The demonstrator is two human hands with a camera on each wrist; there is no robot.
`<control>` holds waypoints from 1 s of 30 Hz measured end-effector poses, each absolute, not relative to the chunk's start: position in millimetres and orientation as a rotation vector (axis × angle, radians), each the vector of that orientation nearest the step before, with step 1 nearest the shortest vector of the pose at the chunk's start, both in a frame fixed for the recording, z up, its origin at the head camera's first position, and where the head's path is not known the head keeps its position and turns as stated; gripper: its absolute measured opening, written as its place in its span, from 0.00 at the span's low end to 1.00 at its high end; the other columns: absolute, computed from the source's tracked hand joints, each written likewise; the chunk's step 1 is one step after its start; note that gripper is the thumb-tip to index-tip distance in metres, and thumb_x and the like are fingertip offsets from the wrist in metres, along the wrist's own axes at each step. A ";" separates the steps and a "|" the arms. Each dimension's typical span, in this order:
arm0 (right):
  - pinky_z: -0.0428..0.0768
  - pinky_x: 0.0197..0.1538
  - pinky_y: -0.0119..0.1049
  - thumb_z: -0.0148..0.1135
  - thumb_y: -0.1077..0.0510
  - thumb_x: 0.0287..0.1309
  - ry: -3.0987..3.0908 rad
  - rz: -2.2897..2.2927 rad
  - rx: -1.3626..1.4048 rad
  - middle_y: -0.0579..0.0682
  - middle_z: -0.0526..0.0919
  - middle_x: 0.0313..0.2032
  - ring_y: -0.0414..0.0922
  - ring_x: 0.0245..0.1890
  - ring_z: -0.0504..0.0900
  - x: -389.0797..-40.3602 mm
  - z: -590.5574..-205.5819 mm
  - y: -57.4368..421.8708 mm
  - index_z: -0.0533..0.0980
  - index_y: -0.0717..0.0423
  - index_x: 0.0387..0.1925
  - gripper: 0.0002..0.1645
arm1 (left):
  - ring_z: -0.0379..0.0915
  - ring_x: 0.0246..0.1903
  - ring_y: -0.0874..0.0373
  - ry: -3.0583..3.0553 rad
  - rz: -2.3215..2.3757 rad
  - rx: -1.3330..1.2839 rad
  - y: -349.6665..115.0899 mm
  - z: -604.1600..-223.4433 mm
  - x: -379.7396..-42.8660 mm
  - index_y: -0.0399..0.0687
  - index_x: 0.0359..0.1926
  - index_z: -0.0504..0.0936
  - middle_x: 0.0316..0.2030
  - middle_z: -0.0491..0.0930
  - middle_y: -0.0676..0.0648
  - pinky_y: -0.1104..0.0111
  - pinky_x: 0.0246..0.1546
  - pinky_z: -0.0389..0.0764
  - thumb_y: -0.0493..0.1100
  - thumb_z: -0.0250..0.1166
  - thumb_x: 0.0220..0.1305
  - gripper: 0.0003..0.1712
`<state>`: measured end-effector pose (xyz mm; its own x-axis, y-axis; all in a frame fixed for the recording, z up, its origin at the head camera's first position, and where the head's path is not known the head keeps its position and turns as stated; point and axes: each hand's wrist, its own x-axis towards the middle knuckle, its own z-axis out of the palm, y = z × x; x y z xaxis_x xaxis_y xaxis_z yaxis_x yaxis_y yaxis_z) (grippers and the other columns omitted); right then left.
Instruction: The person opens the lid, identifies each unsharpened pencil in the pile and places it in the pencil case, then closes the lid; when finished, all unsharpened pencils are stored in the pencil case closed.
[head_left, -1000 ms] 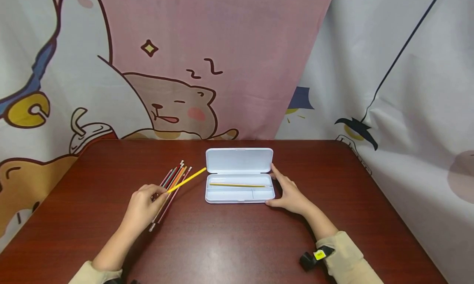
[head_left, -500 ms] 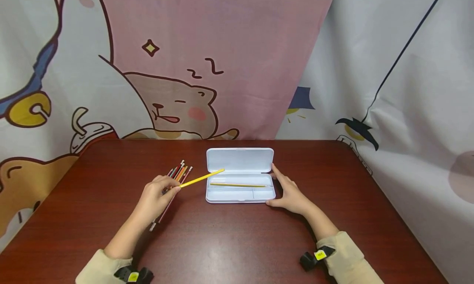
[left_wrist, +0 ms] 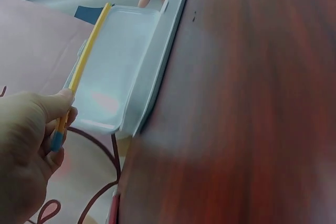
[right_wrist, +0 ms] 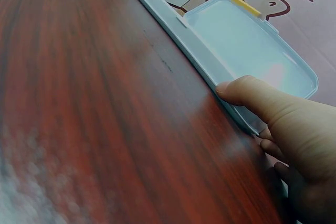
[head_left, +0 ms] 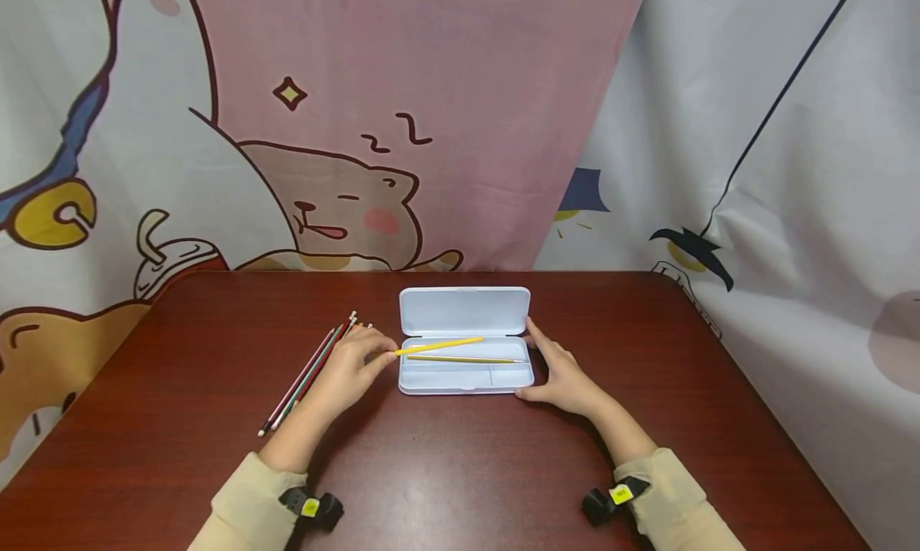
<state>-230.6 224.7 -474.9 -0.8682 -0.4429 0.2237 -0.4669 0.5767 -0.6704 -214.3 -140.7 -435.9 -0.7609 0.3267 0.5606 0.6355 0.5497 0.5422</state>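
Observation:
My left hand pinches a yellow pencil near one end, between thumb and fingertips. In the left wrist view a blue tip shows at the held end. The pencil's long part reaches right, over the back of an open white pencil case. Its lid stands raised behind. Inside the case lies another yellow pencil, lengthwise along a divider. At the right end, my right hand grips the case, thumb on the front edge and fingers at the back.
Several pencils lie in a slanted bunch on the brown table, partly hidden under the left hand and forearm. A printed cartoon curtain hangs behind the table. Each sleeve carries a black wrist device.
My left hand has moved right with the yellow pencil, from above the bunch to the case, and the pencil now lies more level. The right hand and the case have stayed in place.

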 end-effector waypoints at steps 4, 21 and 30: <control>0.52 0.59 0.56 0.80 0.52 0.38 -2.763 1.179 0.795 0.54 0.70 0.61 0.54 0.60 0.65 -230.9 -475.3 224.7 0.42 0.48 0.76 0.71 | 0.68 0.33 0.61 -2.420 -1.051 -0.783 -127.1 -437.3 -221.6 0.45 0.32 0.85 0.30 0.80 0.57 0.66 0.35 0.69 0.33 0.70 0.55 0.04; 0.52 0.59 0.56 0.79 0.52 0.39 -2.775 1.172 0.791 0.55 0.69 0.61 0.55 0.61 0.64 -232.0 -477.7 224.8 0.42 0.47 0.76 0.70 | 0.71 0.35 0.54 -2.422 -1.088 -0.836 -86.6 -455.8 -249.2 0.41 0.29 0.84 0.29 0.81 0.50 0.61 0.39 0.72 0.32 0.71 0.51 0.04; 0.51 0.60 0.58 0.80 0.52 0.38 -2.760 1.174 0.785 0.54 0.69 0.61 0.54 0.61 0.64 -232.8 -480.4 225.4 0.42 0.47 0.76 0.71 | 0.71 0.35 0.54 -2.475 -1.012 -0.787 -81.9 -467.4 -253.8 0.43 0.29 0.84 0.28 0.81 0.51 0.60 0.40 0.71 0.35 0.73 0.49 0.06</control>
<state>-232.8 225.4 -480.4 -0.8710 -0.4348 0.2285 -0.4662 0.5852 -0.6635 -253.8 -81.9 -467.4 -0.7835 0.3600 0.5065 0.6118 0.5899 0.5270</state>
